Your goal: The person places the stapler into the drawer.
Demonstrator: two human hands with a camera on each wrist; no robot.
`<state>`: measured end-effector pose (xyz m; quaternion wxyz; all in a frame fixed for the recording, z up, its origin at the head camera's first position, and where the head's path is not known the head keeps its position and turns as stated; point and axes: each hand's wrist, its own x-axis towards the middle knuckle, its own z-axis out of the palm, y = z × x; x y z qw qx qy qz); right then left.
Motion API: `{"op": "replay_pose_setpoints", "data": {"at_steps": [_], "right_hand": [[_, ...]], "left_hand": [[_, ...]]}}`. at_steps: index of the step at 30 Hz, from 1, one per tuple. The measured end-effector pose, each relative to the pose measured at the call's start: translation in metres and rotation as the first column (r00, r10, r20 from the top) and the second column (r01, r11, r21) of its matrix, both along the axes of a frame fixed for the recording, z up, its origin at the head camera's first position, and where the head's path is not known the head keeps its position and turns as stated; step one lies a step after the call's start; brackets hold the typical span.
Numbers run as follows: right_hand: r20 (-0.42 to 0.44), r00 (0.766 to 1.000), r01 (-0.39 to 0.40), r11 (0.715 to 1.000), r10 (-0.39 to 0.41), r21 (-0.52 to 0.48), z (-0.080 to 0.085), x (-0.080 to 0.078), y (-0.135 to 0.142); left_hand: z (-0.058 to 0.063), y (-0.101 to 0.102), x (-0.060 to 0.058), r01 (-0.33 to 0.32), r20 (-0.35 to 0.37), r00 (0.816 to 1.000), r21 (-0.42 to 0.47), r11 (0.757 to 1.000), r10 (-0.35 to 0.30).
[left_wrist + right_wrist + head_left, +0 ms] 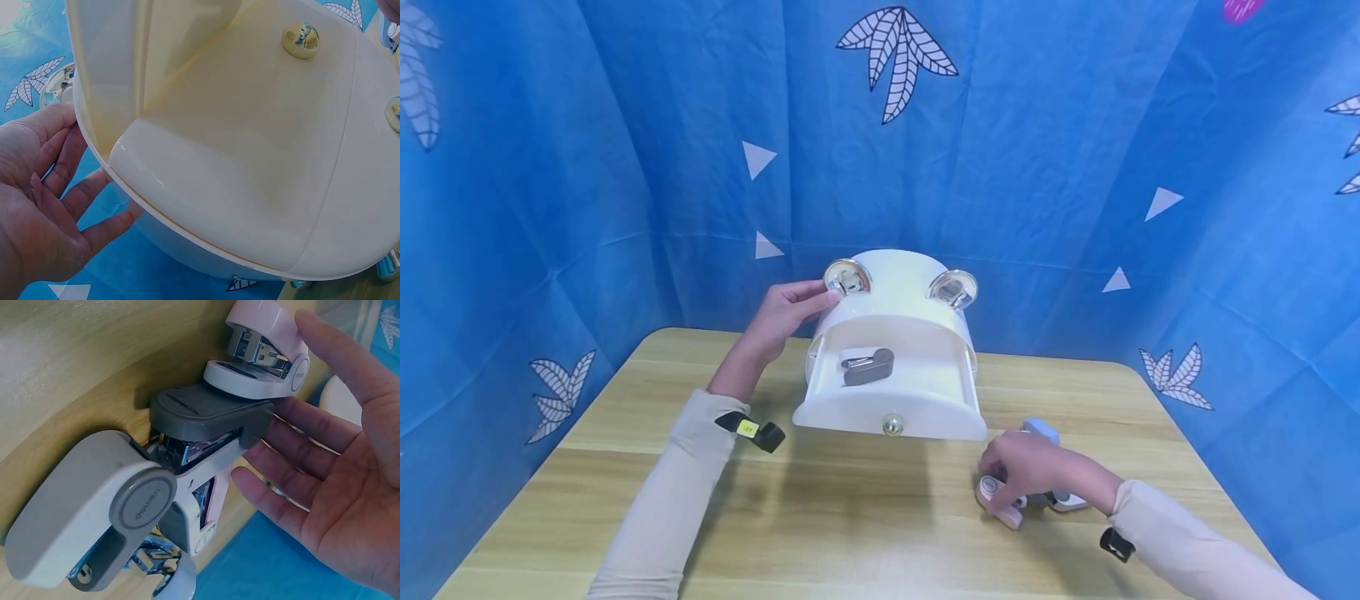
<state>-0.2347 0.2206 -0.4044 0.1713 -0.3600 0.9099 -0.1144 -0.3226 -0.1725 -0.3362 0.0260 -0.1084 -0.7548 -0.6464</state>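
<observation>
Pink stapler (1009,517) at the right hand (1026,462), drawer (850,414) off forward-left

So the bit that matters here, I reckon, is how the stapler lies to the drawer. It's on the table (850,533), near the drawer's right corner but closer to the person, so drawer-ward from there is forward and left. Long axis is on a slant: round hinge end up-left toward the drawer, other end down-right, back toward the person.

Right hand is easily the nearer one, pretty much over it. The right wrist view has the thumb tip at the pink stapler and the other fingers reaching behind it and behind the dark grey stapler (200,412) next to it. Can't tell if that's a proper pinch or just contact, so not gonna call it. Light grey stapler (75,500) is in the same bunch.

Left hand (781,315) is way over on the far side of the box (895,283), by a shiny disc (847,276), fingers mostly straight against the shell, not wrapped round anything. Drawer stands open toward the person with a grey stapler (868,369) lying in it.
</observation>
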Motion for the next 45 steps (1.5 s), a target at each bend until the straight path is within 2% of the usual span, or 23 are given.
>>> {"op": "replay_pose_setpoints", "data": {"at_steps": [8,15,18,25,29,33,41,45], "right_hand": [[0.029,0.999,0.016,1.0,-0.015,-0.005,0.002,0.002,-0.003],[0.088,0.996,0.005,0.998,0.0,-0.056,0.003,0.004,-0.006],[0.108,0.994,-0.013,0.997,0.022,-0.078,0.003,0.003,-0.006],[0.082,0.992,-0.086,0.988,0.097,-0.126,0.002,0.0,-0.007],[0.091,0.992,-0.075,0.988,0.088,-0.133,0.006,0.0,-0.007],[0.135,0.989,-0.029,0.985,0.053,-0.17,0.01,0.0,-0.007],[0.185,0.978,-0.04,0.964,0.091,-0.263,0.016,-0.004,-0.007],[0.163,0.985,-0.016,0.967,0.059,-0.255,0.021,-0.009,-0.005]], "left_hand": [[0.001,0.0,0.0,-0.002,-0.008,1.0,-0.008,1.0,0.002],[0.0,0.0,-0.001,-0.003,-0.003,1.0,-0.011,1.0,0.003],[0.0,0.0,-0.001,-0.003,-0.004,1.0,-0.013,1.0,0.003],[0.0,-0.001,0.001,-0.011,-0.002,1.0,-0.01,1.0,0.011],[0.0,0.0,0.001,-0.005,-0.003,1.0,0.0,1.0,0.005],[0.0,0.0,0.001,0.001,-0.002,1.0,-0.001,1.0,-0.001],[0.0,0.0,0.001,-0.003,-0.002,1.0,-0.008,1.0,0.003],[-0.001,0.0,0.0,-0.005,-0.004,1.0,-0.009,1.0,0.005]]}}
